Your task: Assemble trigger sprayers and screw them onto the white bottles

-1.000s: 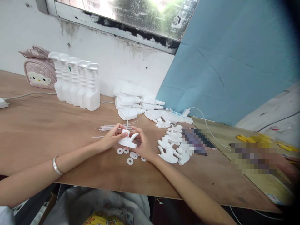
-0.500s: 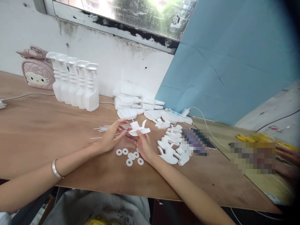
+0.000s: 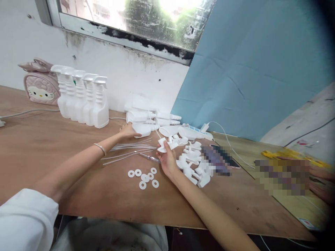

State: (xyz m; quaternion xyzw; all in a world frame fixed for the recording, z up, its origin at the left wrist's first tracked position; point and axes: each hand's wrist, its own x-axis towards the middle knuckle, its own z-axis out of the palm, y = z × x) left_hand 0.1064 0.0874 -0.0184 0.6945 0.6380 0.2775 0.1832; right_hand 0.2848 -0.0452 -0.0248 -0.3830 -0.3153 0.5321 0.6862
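Observation:
In my right hand (image 3: 168, 161) is a white spray trigger head (image 3: 162, 145), with a thin tube rising from it. My left hand (image 3: 128, 130) reaches to the back of the table, its fingers and thumb around the base end of a white plastic bottle (image 3: 142, 130) lying on its side. Between my hands lie several thin clear tubes (image 3: 131, 147) and a slim shiny tool (image 3: 148, 156) whose kind I cannot make out. Several white ring washers (image 3: 142, 185) are scattered nearer me. More white trigger heads (image 3: 192, 153) are heaped right of my right hand.
Several assembled spray bottles (image 3: 101, 108) stand at the back left beside a pink cat-face bag (image 3: 42, 89). More bottles (image 3: 170, 130) lie near a power strip (image 3: 196, 128). A phone (image 3: 227, 157) rests at right. Another person's hand (image 3: 320, 177) is at the far right.
My left hand has let go of the trigger head and moved back to a lying bottle. My right hand has shifted slightly right, keeping the trigger head. The shiny tool now shows.

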